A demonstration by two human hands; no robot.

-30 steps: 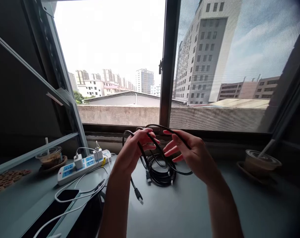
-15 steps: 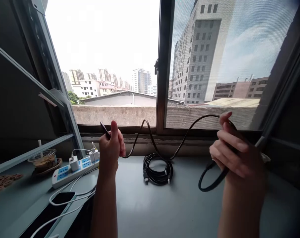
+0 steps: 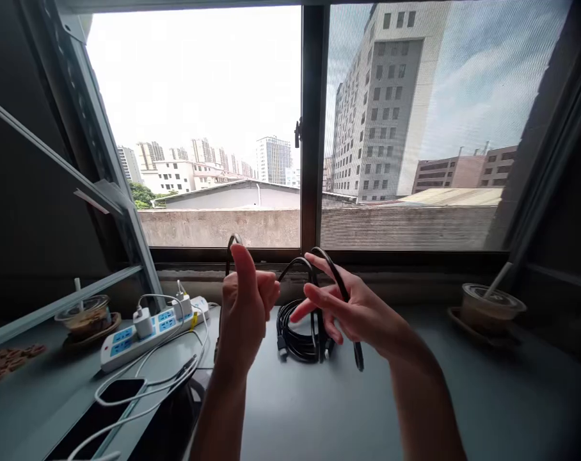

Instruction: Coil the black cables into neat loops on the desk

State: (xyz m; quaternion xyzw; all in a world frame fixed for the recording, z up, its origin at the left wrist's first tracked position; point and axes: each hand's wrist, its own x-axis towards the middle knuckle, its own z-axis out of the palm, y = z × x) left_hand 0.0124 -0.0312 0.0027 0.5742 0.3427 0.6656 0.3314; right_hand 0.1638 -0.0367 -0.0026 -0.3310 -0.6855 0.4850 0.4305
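Note:
My left hand [image 3: 247,304] is closed round a thin black cable, thumb pointing up; a bend of the cable rises behind the thumb. My right hand [image 3: 355,304] is beside it, its fingers partly spread, with the black cable [image 3: 339,278] running loosely between them. Loops of this cable arch between both hands, and one end dangles below the right palm. On the desk behind the hands lies a coiled black cable [image 3: 281,323], its plugs toward me and partly hidden by my right fingers.
A white power strip [image 3: 112,352] with chargers and white cords [image 3: 127,392] is at left, near a dark phone-like slab [image 3: 120,387]. Lidded drink cups stand at far left [image 3: 84,320] and right [image 3: 492,310]. Behind the desk [image 3: 319,410] is a window [image 3: 314,128].
My hands have come together from wide apart, the right moving far left and the left a little right. The right fingers have spread, and the stretched cable is now bunched in loops.

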